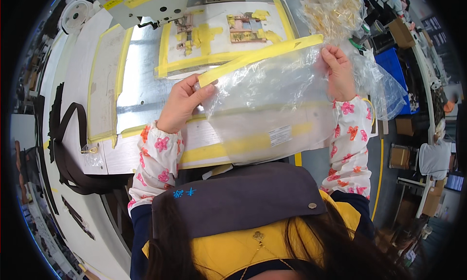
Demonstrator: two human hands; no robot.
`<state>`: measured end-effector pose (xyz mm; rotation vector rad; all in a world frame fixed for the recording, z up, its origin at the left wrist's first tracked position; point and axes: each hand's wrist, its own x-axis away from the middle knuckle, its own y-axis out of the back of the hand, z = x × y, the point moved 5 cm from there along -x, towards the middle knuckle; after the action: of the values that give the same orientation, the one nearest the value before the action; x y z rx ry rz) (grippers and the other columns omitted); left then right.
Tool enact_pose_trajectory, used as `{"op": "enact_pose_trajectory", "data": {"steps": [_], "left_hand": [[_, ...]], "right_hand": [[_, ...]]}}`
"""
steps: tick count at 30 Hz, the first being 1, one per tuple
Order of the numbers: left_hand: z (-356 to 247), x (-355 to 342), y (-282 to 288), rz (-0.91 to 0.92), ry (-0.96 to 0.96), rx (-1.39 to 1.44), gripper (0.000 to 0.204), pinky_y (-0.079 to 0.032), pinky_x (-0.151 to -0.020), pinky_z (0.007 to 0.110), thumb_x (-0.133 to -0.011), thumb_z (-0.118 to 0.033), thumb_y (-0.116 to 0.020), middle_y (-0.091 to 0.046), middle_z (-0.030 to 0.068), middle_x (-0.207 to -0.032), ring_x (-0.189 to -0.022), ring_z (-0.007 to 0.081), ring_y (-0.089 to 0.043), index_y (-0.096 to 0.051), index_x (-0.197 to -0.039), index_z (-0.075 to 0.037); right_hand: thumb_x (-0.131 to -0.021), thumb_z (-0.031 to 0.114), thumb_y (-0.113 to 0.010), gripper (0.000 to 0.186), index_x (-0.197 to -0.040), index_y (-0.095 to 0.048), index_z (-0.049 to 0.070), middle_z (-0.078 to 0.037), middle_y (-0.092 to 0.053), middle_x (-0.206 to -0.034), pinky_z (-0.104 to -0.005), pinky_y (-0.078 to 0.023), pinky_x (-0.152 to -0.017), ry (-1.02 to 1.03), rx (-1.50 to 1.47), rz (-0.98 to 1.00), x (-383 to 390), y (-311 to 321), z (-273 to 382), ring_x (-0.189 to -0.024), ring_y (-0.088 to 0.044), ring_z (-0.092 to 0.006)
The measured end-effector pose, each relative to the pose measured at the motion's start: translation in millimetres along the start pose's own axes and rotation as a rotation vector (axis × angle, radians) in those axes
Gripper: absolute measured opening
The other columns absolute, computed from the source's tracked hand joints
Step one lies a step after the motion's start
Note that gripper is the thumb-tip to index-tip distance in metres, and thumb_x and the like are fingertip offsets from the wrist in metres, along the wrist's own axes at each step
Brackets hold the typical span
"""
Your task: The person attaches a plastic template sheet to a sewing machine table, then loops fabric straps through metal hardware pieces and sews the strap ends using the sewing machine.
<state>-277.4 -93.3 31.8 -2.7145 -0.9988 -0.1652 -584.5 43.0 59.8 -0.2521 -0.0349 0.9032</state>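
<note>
You are holding one crinkly clear plastic bag with a yellow strip along its top, stretched above the metal worktable. Your left hand is pinching its left top corner and your right hand is gripping its right edge, beside one heap of glossy gold pieces in film

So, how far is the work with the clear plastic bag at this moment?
In hand: the left hand and right hand hold up a clear plastic bag by its yellow strip. It looks empty. A heap of gold-coloured pieces in plastic lies beyond, apparently unpacked. Nothing visibly finished.
</note>
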Motion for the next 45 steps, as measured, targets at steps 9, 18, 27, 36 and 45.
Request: {"op": "enact_pose_trajectory", "data": {"steps": [9,18,27,36,45], "left_hand": [[-59.2,-20.4,-7.2,0.557,-0.073,-0.349,0.053,-0.042,-0.081,0.026,-0.075,-0.024,-0.067,-0.060,0.0079,-0.099,-0.089,0.0138,-0.056,-0.045,-0.119,-0.003],[-68.8,-31.1,-18.5,0.539,-0.204,-0.090,0.066,-0.041,-0.085,0.030,-0.077,-0.030,-0.059,-0.051,0.0133,-0.115,-0.103,0.0198,-0.052,-0.031,-0.131,-0.006],[-24.5,-8.8,-56.1,-0.015,-0.102,0.514,0.025,-0.047,-0.076,0.026,-0.089,-0.013,-0.047,-0.058,0.0061,-0.096,-0.086,0.0128,-0.056,-0.047,-0.111,-0.001],[43.2,24.6,-61.3,-0.095,0.086,0.708,0.015,-0.048,-0.076,0.026,-0.090,-0.013,-0.045,-0.057,0.0041,-0.098,-0.089,0.0125,-0.057,-0.047,-0.103,-0.007],[25.1,45.2,-82.5,0.071,0.069,0.564,0.027,-0.046,-0.083,0.034,-0.089,-0.014,-0.046,-0.057,0.0098,-0.103,-0.095,0.0187,-0.056,-0.045,-0.114,-0.002]], "right_hand": [[-0.085,0.014,-0.054,0.015,-0.093,-0.057,0.002,0.002,-0.054,-0.071,-0.0178,-0.040,-0.059,0.670,0.745,0.450,-54.6,-103.9,198.9,-0.064,-0.050,-0.0053],[-0.085,0.016,-0.053,0.017,-0.091,-0.059,0.001,0.003,-0.056,-0.072,-0.0197,-0.041,-0.058,0.351,1.085,1.008,-49.7,-180.6,189.2,-0.064,-0.050,-0.0044],[-0.082,0.016,-0.055,0.020,-0.092,-0.057,-0.001,-0.008,-0.060,-0.081,-0.0261,-0.044,-0.065,0.963,0.916,0.644,-1.1,-174.2,145.5,-0.069,-0.055,-0.0136],[-0.087,0.040,-0.047,0.043,-0.073,-0.058,0.001,-0.005,-0.056,-0.059,-0.0203,-0.044,-0.049,-0.515,0.650,0.304,91.2,3.0,-12.7,-0.050,-0.054,-0.0089],[-0.086,0.014,-0.052,0.039,-0.121,-0.038,0.003,-0.010,-0.060,-0.093,-0.0184,-0.043,-0.066,-0.398,-0.125,-0.023,89.2,-12.5,-42.5,-0.077,-0.054,-0.0083]]}}
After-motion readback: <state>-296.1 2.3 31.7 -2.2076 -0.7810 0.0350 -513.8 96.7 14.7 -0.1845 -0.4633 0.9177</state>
